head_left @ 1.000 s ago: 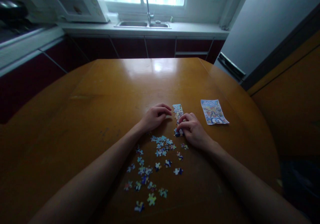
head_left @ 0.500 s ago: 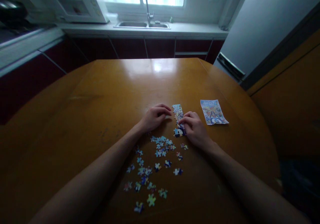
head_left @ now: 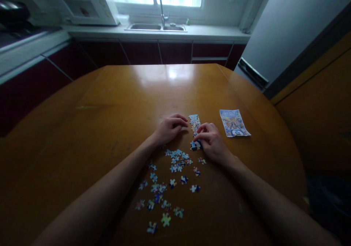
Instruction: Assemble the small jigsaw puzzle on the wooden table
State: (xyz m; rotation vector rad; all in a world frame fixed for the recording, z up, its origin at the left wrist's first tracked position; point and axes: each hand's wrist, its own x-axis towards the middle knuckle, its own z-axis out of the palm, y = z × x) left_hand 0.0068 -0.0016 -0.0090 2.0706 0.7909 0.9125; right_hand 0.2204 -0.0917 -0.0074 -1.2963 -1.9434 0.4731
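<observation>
The narrow, multicoloured strip of interlocked jigsaw pieces [head_left: 194,122] lies flat on the glossy brown wooden table [head_left: 131,96], between the hands, and here's the bare right hand [head_left: 214,143] over its near part! Fingers bent, tips low and close together; whether they pinch a piece, I can't tell. The bare left hand [head_left: 169,129], loosely curled, sits just beside the strip with nothing visible in its grasp. It looks like thin card: light, stiff enough piece by piece, but probably quick to part at the joints. Best hold, I'd say: flat fingertips, or both long edges together. The small, loose, multicoloured jigsaw pieces [head_left: 178,153] suit an edge pinch.
</observation>
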